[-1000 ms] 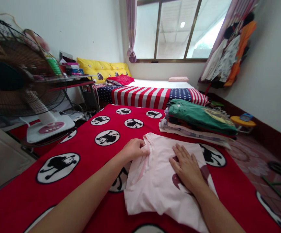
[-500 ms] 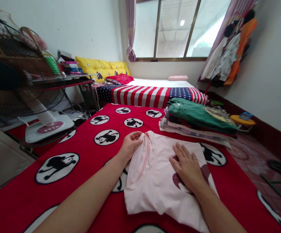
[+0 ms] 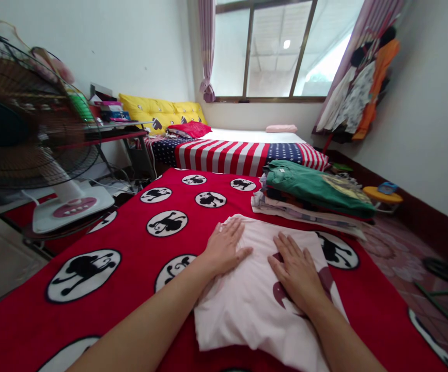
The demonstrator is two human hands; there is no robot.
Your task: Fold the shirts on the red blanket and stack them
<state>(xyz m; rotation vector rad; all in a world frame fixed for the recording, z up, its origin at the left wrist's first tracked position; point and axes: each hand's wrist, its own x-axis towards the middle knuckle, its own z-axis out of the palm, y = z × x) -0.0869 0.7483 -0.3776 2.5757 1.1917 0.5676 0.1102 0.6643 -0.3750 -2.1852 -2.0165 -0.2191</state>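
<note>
A pale pink T-shirt [image 3: 255, 305] with a dark maroon print lies folded on the red blanket [image 3: 130, 279] in front of me. My left hand [image 3: 227, 245] rests flat on the shirt's upper left part, fingers stretched out and thumb apart. On the right side, my right hand [image 3: 295, 266] also lies flat over the print, its fingers spread, covering part of it. Neither hand grips the cloth. Beyond the shirt, to the right, is a stack of folded clothes with a green T-shirt [image 3: 309, 181] on top.
A standing fan [image 3: 72, 199] is at the left, beside a desk with boxes [image 3: 113, 111]. Behind is a bed with a striped cover [image 3: 224, 155]. Clothes [image 3: 359, 98] hang at the right wall, and a yellow stool [image 3: 382, 195] stands below.
My left hand has let go of the shirt's upper left edge and now lies flat on it; the raised fold there is down. My right hand stays in place on the print.
</note>
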